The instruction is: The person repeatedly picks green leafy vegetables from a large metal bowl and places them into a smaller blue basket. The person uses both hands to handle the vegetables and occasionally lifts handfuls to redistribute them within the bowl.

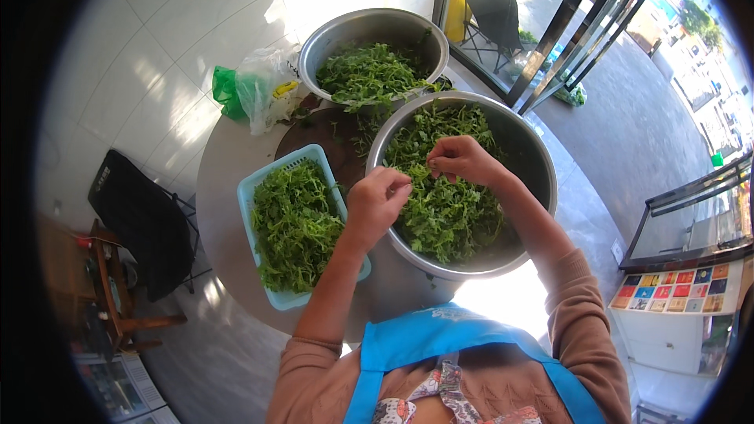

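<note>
My left hand (379, 203) is above the left rim of a large stainless steel basin (539, 188), thumb and fingers pinched together. Over the middle of that basin, my right hand (462, 159) has its fingertips pinched too. Against the green background I cannot tell whether either hand holds a sprig. Cut leafy greens (447, 224) with jagged leaves fill much of the basin below. To the left, a light blue plastic basket (246, 206) is heaped with similar greens (297, 227). My left forearm passes over its right side.
Behind stands a second steel basin (315, 41) with more greens (371, 73). Plastic bags (262, 91) lie beside it on the round table (227, 171). A dark round board (330, 129) bears scattered leaves. At left is a black folding chair (144, 224); a glass door (565, 41) is at right.
</note>
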Motion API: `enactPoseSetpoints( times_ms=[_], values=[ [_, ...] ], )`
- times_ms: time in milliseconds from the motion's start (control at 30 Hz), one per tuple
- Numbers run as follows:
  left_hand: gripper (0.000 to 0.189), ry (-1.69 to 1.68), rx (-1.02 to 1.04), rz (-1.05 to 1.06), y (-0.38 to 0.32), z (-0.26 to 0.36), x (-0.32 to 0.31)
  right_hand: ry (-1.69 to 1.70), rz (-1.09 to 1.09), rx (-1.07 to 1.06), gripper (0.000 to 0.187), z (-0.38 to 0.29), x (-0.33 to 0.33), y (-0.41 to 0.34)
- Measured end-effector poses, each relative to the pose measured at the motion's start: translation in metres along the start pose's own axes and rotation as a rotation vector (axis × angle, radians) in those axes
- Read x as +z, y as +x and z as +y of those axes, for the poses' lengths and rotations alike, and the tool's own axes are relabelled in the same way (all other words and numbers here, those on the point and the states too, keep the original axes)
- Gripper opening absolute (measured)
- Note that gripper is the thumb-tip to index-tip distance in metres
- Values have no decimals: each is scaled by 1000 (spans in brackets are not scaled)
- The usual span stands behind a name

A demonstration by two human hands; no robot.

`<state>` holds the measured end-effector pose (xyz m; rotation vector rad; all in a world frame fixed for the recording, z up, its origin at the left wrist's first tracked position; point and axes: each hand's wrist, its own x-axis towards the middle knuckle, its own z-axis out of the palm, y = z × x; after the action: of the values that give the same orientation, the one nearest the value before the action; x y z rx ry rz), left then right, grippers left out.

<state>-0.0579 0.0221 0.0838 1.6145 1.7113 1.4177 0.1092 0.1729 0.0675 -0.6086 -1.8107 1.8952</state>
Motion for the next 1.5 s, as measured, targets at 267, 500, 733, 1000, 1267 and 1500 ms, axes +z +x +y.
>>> enactPoseSetpoints(
  times_ms=[267, 500, 733, 1000, 1267, 1500],
  values=[
    [10, 192, 188, 198, 14, 1, 36, -163, -28, 82, 10, -25, 8, 0],
    [11, -110, -44, 157, 19, -31, 48, -341, 3, -383, 7, -22, 18, 2],
    [8, -142, -36, 242, 20, -12, 34, -491, 6, -370, 7, -55, 42, -3],
    [5, -663, -252, 477, 17, -16, 4, -234, 220, -255, 7, -31, 45, 15],
    [4, 76, -316, 409, -39, -65, -102, -439, 373, -235, 21, 14, 8, -8],
    [12, 113, -493, 389, -81, -76, -112, -1023, 13, 35, 23, 67, 44, 1]
  ],
)
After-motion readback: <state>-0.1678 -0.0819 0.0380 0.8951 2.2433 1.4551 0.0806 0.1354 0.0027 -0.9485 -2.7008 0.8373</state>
